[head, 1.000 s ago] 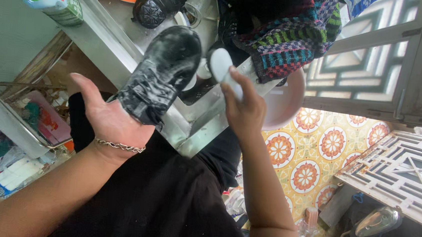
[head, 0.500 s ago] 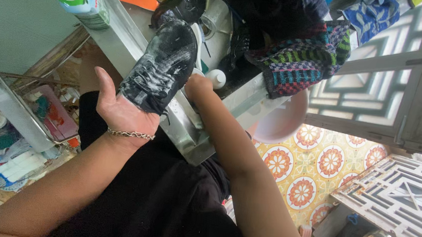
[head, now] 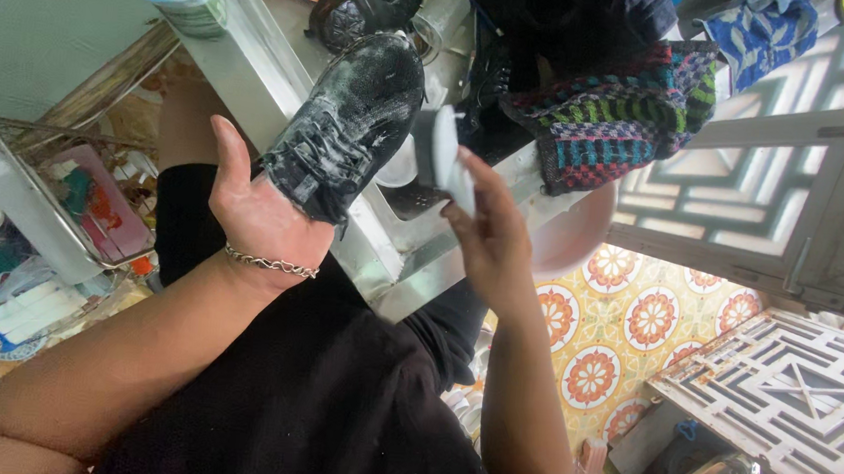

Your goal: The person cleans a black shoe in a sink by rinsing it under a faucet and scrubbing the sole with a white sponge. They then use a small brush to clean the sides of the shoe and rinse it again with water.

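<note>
Steel sink (head: 254,73), tiled floor (head: 636,324); left hand (head: 259,209) inside soapy shoe (head: 356,121), right hand (head: 487,237) pinching brush (head: 441,153).

A black shoe (head: 350,126) of matt, laced fabric, filmed with white soapy lather, sits on the left hand (head: 258,216), whose wrist carries a shiny metal chain bracelet (head: 271,262). The right hand (head: 487,237) grips a smooth white plastic brush (head: 441,153). Beneath both hands runs a brushed stainless-steel sink (head: 255,63) (dull sheen, wet). Beyond the right hand hangs a coarse, multicoloured woven cloth (head: 618,107); below it, glossy patterned floor tiles (head: 636,324).
</note>
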